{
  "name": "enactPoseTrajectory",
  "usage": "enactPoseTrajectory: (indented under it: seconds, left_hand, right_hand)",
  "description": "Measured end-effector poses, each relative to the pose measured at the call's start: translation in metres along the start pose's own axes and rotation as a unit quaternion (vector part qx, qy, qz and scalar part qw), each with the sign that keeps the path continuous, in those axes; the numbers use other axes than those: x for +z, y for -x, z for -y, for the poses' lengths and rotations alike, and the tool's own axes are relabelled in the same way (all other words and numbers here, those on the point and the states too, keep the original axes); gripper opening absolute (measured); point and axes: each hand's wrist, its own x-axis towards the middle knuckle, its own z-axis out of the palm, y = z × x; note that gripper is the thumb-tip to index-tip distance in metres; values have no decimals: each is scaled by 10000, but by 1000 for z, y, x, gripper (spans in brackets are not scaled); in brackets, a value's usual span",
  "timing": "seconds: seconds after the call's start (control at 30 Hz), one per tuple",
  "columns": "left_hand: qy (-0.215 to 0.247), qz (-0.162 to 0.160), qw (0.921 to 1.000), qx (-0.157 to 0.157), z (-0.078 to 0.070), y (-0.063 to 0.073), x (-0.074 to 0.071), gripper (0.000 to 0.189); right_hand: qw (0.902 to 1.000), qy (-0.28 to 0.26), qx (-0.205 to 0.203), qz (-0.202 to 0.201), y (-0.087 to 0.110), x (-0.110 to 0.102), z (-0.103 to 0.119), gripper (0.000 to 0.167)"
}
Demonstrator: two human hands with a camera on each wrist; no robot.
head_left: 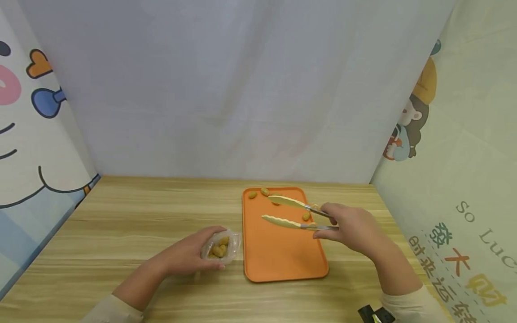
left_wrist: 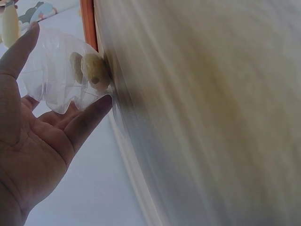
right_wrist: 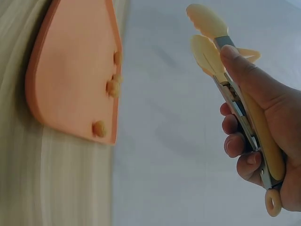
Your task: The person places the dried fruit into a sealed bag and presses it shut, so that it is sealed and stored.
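My left hand (head_left: 187, 253) grips a clear plastic cup (head_left: 234, 250) beside the left edge of an orange tray (head_left: 284, 260). Inside the cup lie several yellow-brown oval pieces (head_left: 219, 251), which look nut-like. Thumb and fingers lie on either side of the cup in the left wrist view, and the cup's base is at the wooden surface. A pair of tongs (right_wrist: 263, 136) with pale yellow tips is in my right hand (head_left: 355, 229). Over the tray, the tong tips are apart with nothing visible between them. Several similar pieces (head_left: 306, 216) lie on the tray, mostly towards its far end.
The wooden table (head_left: 161, 211) extends under everything. A pale curtain (head_left: 234, 112) hangs behind its far edge. Printed cloths stand at the left (head_left: 40, 134) and the right (head_left: 456, 157). A small black object (head_left: 373, 315) is near my right sleeve.
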Motion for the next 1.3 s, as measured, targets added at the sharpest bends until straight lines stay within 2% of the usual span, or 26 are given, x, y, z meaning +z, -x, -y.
enactPoseTrajectory:
  seconds: [0.3, 0.5, 0.8, 1.3]
  left_hand:
    - [38, -33, 10000, -31, 1, 0, 1, 90]
    - [-5, -41, 10000, 12, 2, -1, 2, 90]
    - [-42, -31, 10000, -8, 3, -1, 2, 91]
    - [-90, 2, 10000, 24, 0, 0, 1, 90]
  right_hand:
    - [9966, -193, 676, 419, 16, 6, -25, 44]
    - [9936, -243, 928, 591, 24, 13, -39, 46]
    - [9926, -196, 1009, 645, 33, 21, -56, 44]
    - [9900, 205, 1106, 853, 37, 24, -68, 48]
